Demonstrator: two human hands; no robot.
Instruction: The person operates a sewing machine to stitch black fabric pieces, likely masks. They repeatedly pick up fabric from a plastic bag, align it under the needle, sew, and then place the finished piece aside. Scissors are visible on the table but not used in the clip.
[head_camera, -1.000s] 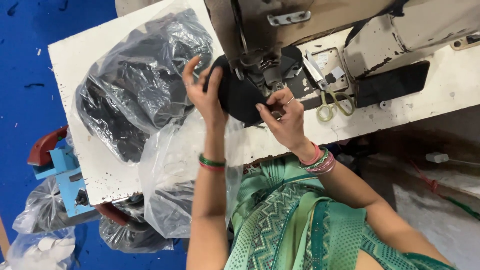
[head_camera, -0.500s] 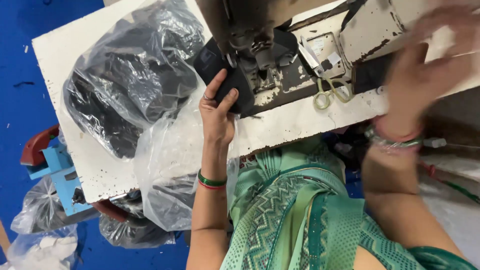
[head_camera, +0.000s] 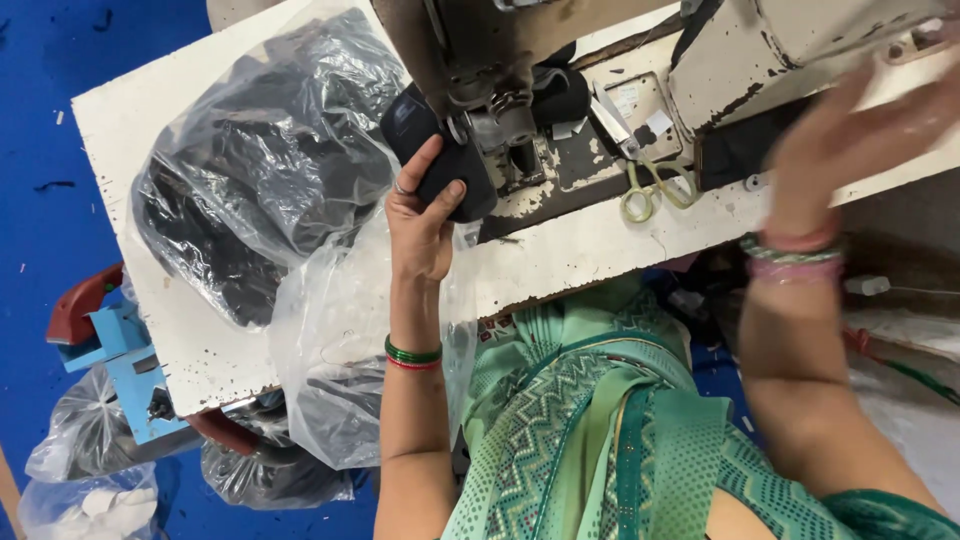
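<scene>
Pressing my left hand onto a dark navy padded fabric piece, I pinch its near edge between thumb and fingers, closed on the cloth. The piece lies on the bed of the worn cream industrial sewing machine, just left of the needle area, its long axis slanting away from me toward the upper left. My right hand is raised and blurred near the machine's right end, well apart from the fabric; I cannot tell its grip. Pale green-handled scissors rest between my hands. A clear plastic bag of dark cloth sits left.
</scene>
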